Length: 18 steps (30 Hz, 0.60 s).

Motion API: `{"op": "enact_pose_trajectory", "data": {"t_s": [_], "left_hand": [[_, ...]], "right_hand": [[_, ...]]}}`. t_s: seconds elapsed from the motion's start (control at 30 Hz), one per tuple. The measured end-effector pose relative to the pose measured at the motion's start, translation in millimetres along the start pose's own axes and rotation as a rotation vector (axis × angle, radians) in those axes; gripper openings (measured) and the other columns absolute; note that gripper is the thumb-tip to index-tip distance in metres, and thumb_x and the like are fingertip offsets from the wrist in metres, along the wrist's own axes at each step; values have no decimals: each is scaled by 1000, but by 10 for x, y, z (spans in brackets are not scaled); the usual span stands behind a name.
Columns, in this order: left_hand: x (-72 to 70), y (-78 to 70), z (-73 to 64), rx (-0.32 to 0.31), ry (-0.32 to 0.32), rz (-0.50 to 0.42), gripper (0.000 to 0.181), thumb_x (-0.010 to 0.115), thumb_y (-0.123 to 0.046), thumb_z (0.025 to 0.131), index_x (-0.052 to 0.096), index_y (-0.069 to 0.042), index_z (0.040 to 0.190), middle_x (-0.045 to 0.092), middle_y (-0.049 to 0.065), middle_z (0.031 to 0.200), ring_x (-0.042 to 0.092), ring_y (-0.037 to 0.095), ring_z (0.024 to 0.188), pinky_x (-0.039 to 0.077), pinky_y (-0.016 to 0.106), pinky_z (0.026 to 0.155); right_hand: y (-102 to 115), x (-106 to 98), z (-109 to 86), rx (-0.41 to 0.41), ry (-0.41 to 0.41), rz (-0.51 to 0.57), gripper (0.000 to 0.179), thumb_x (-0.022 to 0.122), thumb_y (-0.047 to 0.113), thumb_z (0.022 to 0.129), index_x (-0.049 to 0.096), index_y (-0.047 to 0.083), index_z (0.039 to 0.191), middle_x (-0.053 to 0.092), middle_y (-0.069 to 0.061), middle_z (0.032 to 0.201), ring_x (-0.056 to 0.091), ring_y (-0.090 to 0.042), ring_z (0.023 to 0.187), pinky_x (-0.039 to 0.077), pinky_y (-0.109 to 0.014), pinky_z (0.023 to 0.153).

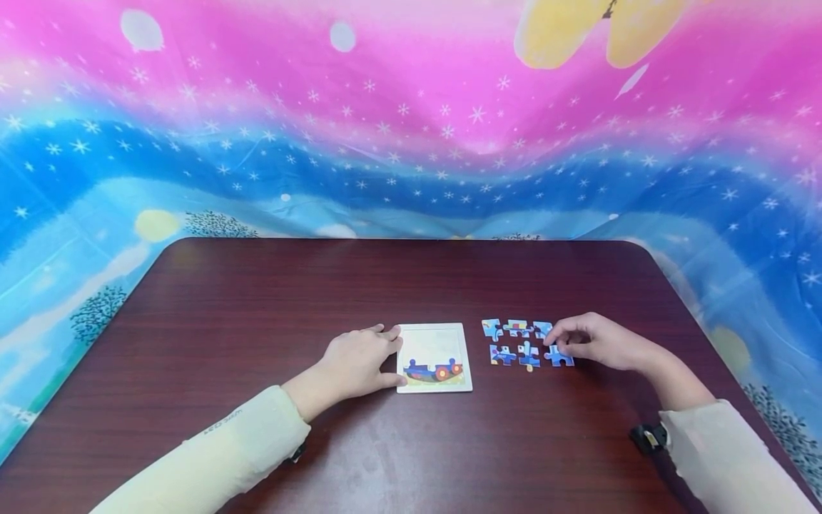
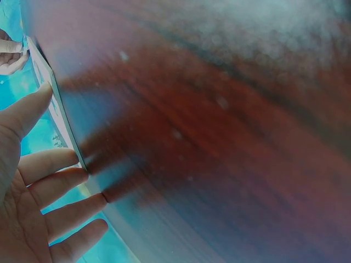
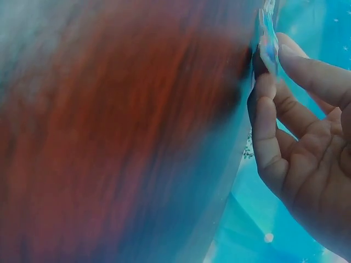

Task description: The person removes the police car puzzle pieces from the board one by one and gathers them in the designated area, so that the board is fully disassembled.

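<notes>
— Left hand [image 1: 359, 363] spread wide, fingers loosely stretched, tips touching the puzzle board [image 1: 430, 343] on its nine o'clock edge!
— And the right?
— Right hand [image 1: 604, 341] curled in, thumb and finger pinching a blue puzzle piece [image 1: 560, 357]. Whether it's clear of the bench [image 1: 193, 357], I can't tell.
— The other pieces [image 1: 529, 352]?
— In two rows, three o'clock from the board. On the board, a red-wheeled picture [image 1: 442, 372] sits towards six.
— Bench is dark, glossy wood grain; at twelve, a pink-and-blue cloth [image 1: 411, 135] dotted with snowflakes!
</notes>
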<state>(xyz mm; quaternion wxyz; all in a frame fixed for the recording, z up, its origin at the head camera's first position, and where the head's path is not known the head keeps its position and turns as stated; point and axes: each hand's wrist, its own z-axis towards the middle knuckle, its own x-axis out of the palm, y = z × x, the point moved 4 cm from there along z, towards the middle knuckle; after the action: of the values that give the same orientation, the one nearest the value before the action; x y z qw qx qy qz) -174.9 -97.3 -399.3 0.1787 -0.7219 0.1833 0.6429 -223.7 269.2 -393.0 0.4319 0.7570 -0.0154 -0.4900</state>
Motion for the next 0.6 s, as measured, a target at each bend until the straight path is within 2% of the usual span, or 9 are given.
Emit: {"op": "enact_pose_trajectory", "data": {"t_s": [0.23,0.33,0.6], "left_hand": [[-23,-11,-2,6,-1,-9,66,71,-60,84,63,-19,135,58,1,144,56,24,133,58,46,83],[-23,-9,-3,6,-3,-9,65,71,-60,83,64,-19,134,59,2,144,56,24,133,58,47,84],[-29,-5,0,8,-3,-12,65,71,-59,83,64,-19,134,59,2,144,56,24,133,58,48,82]], "right_hand": [[-40,-66,-27,16,-57,-44,20,65,2,93,71,8,111,70,-2,96,58,-4,79,50,-23,71],[-29,-83,-8,25,-75,-47,19,66,4,93,71,7,111,70,-2,95,59,-4,78,51,-23,70],[117,-34,190,29,-63,-25,20,66,9,94,69,5,113,69,-4,93,59,-8,79,52,-24,70]]}}
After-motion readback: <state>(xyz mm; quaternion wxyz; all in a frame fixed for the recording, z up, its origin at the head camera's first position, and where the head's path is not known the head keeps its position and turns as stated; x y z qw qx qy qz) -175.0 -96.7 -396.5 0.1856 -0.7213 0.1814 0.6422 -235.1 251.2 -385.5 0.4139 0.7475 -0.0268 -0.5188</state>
